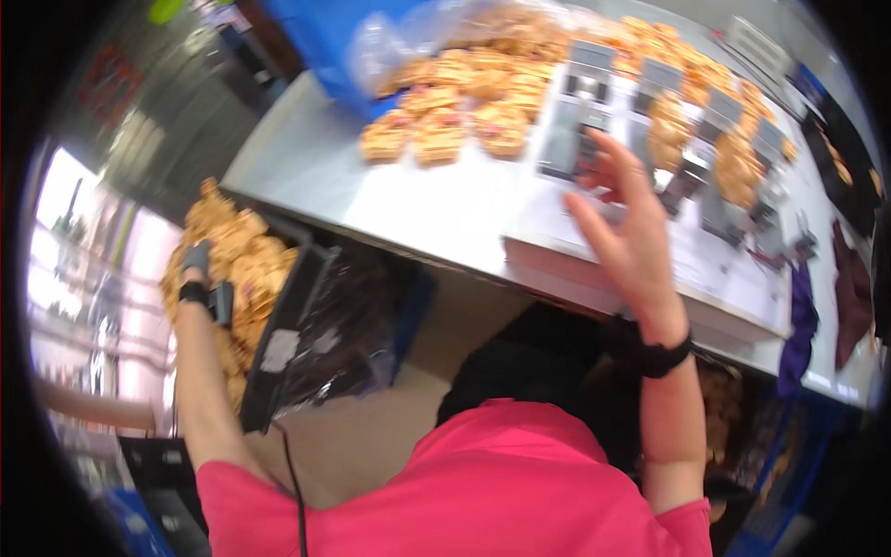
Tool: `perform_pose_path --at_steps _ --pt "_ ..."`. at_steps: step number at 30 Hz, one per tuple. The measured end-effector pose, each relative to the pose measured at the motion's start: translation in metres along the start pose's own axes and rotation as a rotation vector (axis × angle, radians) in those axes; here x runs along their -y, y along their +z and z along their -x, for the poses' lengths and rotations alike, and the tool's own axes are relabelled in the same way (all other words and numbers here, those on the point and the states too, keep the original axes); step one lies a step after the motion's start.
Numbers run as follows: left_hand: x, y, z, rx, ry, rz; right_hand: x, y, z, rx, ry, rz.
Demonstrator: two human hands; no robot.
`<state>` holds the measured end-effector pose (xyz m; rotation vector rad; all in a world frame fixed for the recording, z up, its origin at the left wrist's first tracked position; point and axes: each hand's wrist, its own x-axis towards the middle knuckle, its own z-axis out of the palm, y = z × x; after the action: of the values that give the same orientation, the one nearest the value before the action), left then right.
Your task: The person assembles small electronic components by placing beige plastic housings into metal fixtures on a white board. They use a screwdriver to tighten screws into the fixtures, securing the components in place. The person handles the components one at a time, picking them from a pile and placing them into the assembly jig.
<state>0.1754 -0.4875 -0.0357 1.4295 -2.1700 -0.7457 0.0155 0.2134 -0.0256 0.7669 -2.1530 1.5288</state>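
Observation:
My left hand, which looks partly covered in something grey, reaches down into a heap of golden-yellow pieces in a black bin. Blur and the heap keep its fingers from showing clearly. Over the white work board, my right hand hovers with thumb and fingers apart and nothing visible between them. Its fingertips are near a grey metal fixture. Farther right, two golden pieces sit among similar grey fixtures.
Stacked golden pieces stand in rows on the white table, beside clear plastic wrap and a blue container. Black plastic bagging hangs by the bin. A purple cloth drapes off the table's right side.

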Motion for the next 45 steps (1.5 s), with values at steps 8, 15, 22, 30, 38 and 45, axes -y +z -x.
perform_pose_path --at_steps 8,15,22,30,38,45 --pt "-0.231 0.109 0.278 0.268 1.032 0.262 0.015 -0.053 0.031 -0.025 0.011 0.350" --pt "-0.263 0.166 0.432 0.550 1.198 0.336 -0.006 -0.077 0.034 0.109 -0.003 0.511" --pt "-0.247 0.206 0.436 0.642 1.020 0.308 -0.017 -0.080 0.031 0.108 0.075 0.389" --pt "-0.240 0.207 0.450 0.814 0.667 0.567 -0.022 -0.079 0.039 0.039 0.048 0.382" --pt "-0.243 0.202 0.449 0.731 0.760 0.391 -0.019 -0.079 0.037 0.079 0.080 0.377" --pt "-0.257 0.201 0.451 0.758 0.764 0.412 -0.024 -0.081 0.037 0.091 0.088 0.376"
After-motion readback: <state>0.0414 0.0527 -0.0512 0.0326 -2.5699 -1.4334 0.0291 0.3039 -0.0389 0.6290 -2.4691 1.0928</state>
